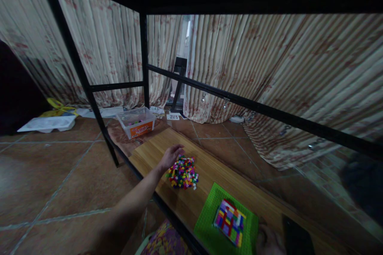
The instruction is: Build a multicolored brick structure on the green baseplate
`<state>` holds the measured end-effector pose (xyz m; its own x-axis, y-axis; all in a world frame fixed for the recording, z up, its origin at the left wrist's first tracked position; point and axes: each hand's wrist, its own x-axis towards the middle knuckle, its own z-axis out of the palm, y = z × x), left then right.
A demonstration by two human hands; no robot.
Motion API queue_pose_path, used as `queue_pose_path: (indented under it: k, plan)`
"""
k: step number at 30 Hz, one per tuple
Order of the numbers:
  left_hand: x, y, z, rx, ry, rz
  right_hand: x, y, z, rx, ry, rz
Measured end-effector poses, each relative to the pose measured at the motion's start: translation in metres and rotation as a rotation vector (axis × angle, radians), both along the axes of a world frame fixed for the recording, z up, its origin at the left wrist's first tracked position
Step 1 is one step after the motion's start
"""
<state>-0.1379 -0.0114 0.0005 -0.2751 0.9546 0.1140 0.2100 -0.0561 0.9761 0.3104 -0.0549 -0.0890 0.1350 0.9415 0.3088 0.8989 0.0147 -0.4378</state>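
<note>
My left hand (172,157) is at the far left edge of a pile of small colourful toy bricks (184,173) on a wooden board. Its fingers are extended and slightly bent, and nothing shows in them. A green studded baseplate (206,223) lies nearer to me on the right. On it stands a low block of red, blue, purple, yellow and white bricks (230,221). My right hand (267,241) rests beside the baseplate's right edge, dark and blurred, so its fingers cannot be made out.
A dark flat object (296,235) lies right of my right hand. A clear plastic box (137,121) with an orange label stands beyond the wooden board (161,143). Black metal frame bars (209,87) surround the board. A white tray (48,123) lies on the tiled floor; curtains hang behind.
</note>
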Motion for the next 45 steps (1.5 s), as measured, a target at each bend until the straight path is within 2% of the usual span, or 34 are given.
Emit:
queue_pose_path:
  k: [3,4,6,8,11,13,17,21,27,31,37,45]
  plan:
    - [0.011,-0.039,-0.004,0.004,-0.074,0.064,0.001,-0.001,-0.002,0.029,-0.007,0.048]
    - [0.017,-0.052,-0.007,0.005,-0.171,0.083,0.002,-0.001,-0.002,0.030,-0.014,0.078]
    - [0.032,-0.078,-0.012,-0.006,-0.320,0.051,0.002,-0.003,-0.001,0.025,-0.040,0.082]
    - [0.047,-0.099,-0.013,-0.016,-0.366,0.012,0.001,-0.007,0.003,0.003,-0.073,0.073]
    - [0.067,-0.123,-0.003,0.049,-0.340,-0.015,-0.005,-0.011,0.009,0.010,-0.126,0.016]
    - [0.076,-0.133,0.008,0.080,-0.300,-0.041,-0.008,-0.013,0.013,0.003,-0.137,0.028]
    - [0.082,-0.149,0.027,0.108,-0.218,-0.108,-0.012,-0.014,0.015,0.021,-0.144,-0.003]
    - [0.081,-0.159,0.030,0.152,-0.121,-0.154,-0.014,-0.014,0.014,0.009,-0.125,-0.019]
    - [0.091,-0.155,0.013,0.119,0.071,-0.055,-0.019,-0.012,0.013,0.027,-0.118,-0.040]
    - [0.110,-0.136,0.003,0.103,0.109,-0.136,-0.024,-0.013,0.015,0.084,-0.101,-0.052]
    - [0.144,-0.096,-0.010,0.080,0.130,-0.217,-0.028,-0.015,0.021,0.085,-0.096,-0.061]
    - [0.170,-0.065,-0.011,0.056,0.320,-0.343,-0.029,-0.015,0.022,0.066,-0.095,-0.068]
